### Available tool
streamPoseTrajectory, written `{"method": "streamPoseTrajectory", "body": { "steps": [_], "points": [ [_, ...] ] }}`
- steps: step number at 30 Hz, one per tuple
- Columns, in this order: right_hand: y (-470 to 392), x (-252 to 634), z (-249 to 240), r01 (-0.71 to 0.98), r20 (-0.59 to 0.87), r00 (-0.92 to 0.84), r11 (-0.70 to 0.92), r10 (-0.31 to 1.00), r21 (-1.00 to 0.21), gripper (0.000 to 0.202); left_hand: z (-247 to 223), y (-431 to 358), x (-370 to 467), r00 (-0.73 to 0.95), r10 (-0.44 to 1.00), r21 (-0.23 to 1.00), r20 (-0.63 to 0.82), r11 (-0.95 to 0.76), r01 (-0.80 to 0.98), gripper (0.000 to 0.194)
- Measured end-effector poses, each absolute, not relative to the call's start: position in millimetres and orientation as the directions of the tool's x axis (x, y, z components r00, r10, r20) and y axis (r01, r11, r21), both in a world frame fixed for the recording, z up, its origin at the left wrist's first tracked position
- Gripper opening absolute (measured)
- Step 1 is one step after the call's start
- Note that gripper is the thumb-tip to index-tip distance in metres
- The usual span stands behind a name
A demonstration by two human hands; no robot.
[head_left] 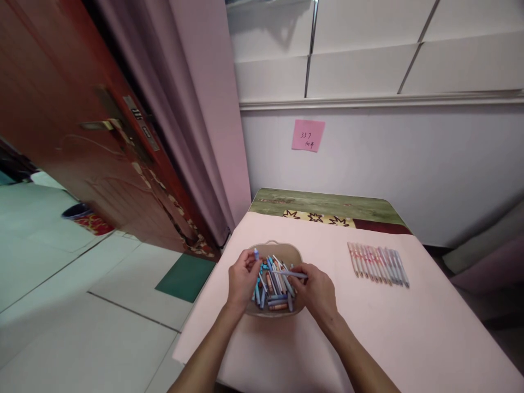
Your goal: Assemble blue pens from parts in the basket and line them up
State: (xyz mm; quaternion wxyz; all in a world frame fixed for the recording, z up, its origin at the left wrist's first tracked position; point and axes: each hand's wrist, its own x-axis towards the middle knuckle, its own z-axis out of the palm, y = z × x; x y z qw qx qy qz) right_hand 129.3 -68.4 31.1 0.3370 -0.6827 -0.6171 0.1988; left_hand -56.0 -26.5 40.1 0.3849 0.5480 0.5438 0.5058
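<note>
A beige basket [289, 252] on the table holds a jumble of crayons, pens and other sticks, mostly blue, white and brown. Over its left side, my left hand [242, 277] is closed on a blue crayon [256, 254], whose tip sticks up past the fingers. At the right rim, my right hand [315, 289] pinches a slim grey-blue pen [292, 273] that lies nearly level above the pile. To the right, a neat row of several pens [379, 265] lies side by side, running from reddish to bluish grey.
A pale pink cloth [409, 333] covers most of the table, leaving its green patterned far end [323, 201] bare. Behind it is a white wall with a pink note [308, 135]. On the left stand a wooden door [135, 164] and a red bin [92, 220].
</note>
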Motion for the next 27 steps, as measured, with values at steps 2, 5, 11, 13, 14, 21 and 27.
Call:
{"method": "streamPoseTrajectory", "body": {
  "steps": [2, 5, 11, 13, 14, 21, 27],
  "points": [
    [-68.7, 129.4, 33.0, 0.735, 0.168, 0.152, 0.003, 0.974, -0.678, 0.014, 39.4, -28.5, -62.8, -0.057, 0.978, 0.923, 0.199, -0.168, 0.347, 0.011],
    [-69.3, 125.9, 36.2, 0.717, 0.182, 0.120, 0.042, 0.976, -0.696, 0.015, 36.4, -28.1, -69.8, -0.015, 0.982, 0.858, 0.188, -0.157, 0.489, 0.006],
    [-70.2, 121.4, 37.7, 0.602, 0.107, 0.097, 0.027, 0.990, -0.798, 0.019, 32.3, -25.6, -79.1, -0.013, 0.996, 0.680, 0.083, -0.047, 0.732, 0.023],
    [-70.1, 121.1, 35.8, 0.609, 0.090, 0.091, 0.016, 0.992, -0.793, 0.020, 31.4, -27.4, -79.8, -0.034, 0.999, 0.589, 0.007, 0.023, 0.808, 0.037],
    [-70.0, 120.9, 34.6, 0.626, 0.084, 0.082, 0.015, 0.993, -0.780, 0.021, 30.8, -28.4, -79.1, -0.039, 0.999, 0.552, -0.017, 0.042, 0.833, 0.040],
    [-71.3, 119.4, 29.1, 0.663, 0.146, 0.038, 0.085, 0.988, -0.744, 0.021, 18.4, -13.0, -60.7, -0.025, 0.996, 0.809, -0.084, 0.082, 0.582, 0.010],
    [-73.3, 122.9, 26.8, 0.633, 0.135, 0.047, 0.075, 0.990, -0.771, 0.020, 1.1, 10.5, -37.6, -0.001, 0.980, 0.935, -0.201, 0.193, 0.299, 0.015]
  ]
}}
